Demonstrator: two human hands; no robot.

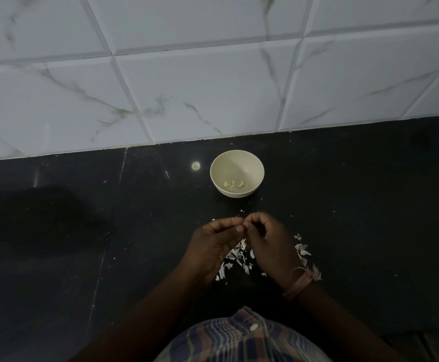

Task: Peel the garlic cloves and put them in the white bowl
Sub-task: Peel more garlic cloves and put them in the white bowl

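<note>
No writing, label or brand mark can be read anywhere in the view.

The left hand [214, 240] and the right hand [266, 242] meet fingertip to fingertip above the dark desk [56, 257], a little in from its near edge and roughly midway along its width. Both hands have their fingers curled inward, thumbs pressed toward the forefingers in a narrow pinch at the spot where the two hands touch. Whatever they pinch is almost wholly hidden by the fingers; only a thin pale sliver shows at the pinch point, too small to say whether it is a clove or a piece of skin. A pinkish thread band [298, 283] is tied round the right wrist.

The white bowl [237, 173] stands upright on the desk beyond the hands, close to the far edge where the desk meets the marbled tile wall [213, 74]. It is apart from both hands. A few small peeled garlic cloves [233, 184] lie on its bottom, toward the near side.

Scattered garlic skins [235, 259] lie on the desk beneath and between the hands, with more flakes just to the right of the right hand. A checked shirt [239, 338] fills the bottom of the view.
</note>
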